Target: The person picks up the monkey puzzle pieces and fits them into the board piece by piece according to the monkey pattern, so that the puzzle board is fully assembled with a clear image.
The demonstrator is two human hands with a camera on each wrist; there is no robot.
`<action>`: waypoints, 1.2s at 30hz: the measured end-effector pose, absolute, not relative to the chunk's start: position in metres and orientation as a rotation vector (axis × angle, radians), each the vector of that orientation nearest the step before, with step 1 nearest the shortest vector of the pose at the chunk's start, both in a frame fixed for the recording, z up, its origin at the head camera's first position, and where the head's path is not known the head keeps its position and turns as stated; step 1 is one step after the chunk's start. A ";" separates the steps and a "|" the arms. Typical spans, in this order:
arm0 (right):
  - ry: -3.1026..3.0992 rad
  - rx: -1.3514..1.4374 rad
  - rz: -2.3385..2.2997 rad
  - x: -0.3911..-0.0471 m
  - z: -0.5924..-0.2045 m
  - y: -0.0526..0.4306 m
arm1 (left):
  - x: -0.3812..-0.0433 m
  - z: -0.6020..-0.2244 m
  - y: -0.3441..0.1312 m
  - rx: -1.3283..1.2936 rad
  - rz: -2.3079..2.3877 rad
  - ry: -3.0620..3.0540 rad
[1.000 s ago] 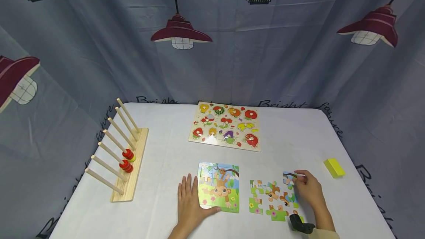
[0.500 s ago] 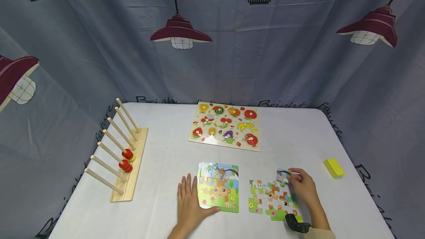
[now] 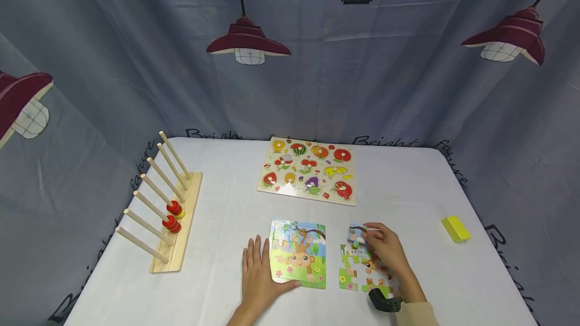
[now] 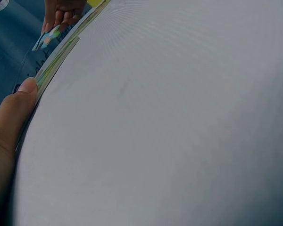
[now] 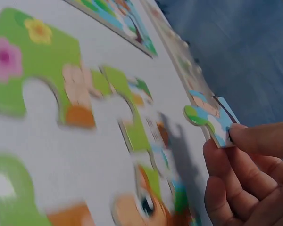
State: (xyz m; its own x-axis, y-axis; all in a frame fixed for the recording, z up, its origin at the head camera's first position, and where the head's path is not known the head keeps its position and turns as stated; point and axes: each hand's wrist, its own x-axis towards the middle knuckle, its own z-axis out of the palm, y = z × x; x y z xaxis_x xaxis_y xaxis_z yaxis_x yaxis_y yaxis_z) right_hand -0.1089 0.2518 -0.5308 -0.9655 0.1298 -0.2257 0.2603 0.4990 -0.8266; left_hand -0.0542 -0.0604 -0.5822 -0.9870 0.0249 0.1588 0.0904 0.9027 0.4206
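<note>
A blue jigsaw piece with a dark branch on it is pinched between the thumb and fingers of my right hand. The right wrist view shows that piece raised off the table. Below and around the hand lie several loose jigsaw pieces, partly hidden by it. My left hand lies flat with spread fingers at the left side of the monkey picture board, its thumb touching the board's lower edge. In the left wrist view, the left thumb is against the board's edge.
Behind the hands lies a wooden fruit puzzle board. A wooden peg rack with red and yellow rings stands at the left. Near the right edge sits a yellow block. A patterned grey curtain hangs behind the white table.
My right hand has moved left with the pinched jigsaw piece, from the right of the loose pieces to above their upper left. The left hand has stayed by the board.
</note>
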 end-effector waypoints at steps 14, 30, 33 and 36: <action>2.452 0.151 -1.515 -0.127 -0.537 0.205 | -0.055 -0.583 -0.061 -0.096 -0.668 -2.905; 2.469 0.024 -1.463 -0.138 -0.539 0.170 | -0.054 -0.583 -0.060 -0.103 -0.644 -2.903; 2.509 0.041 -1.431 -0.138 -0.538 0.165 | -0.055 -0.583 -0.060 -0.110 -0.629 -2.887; 2.561 0.058 -1.383 -0.139 -0.539 0.161 | -0.055 -0.583 -0.060 -0.113 -0.617 -2.879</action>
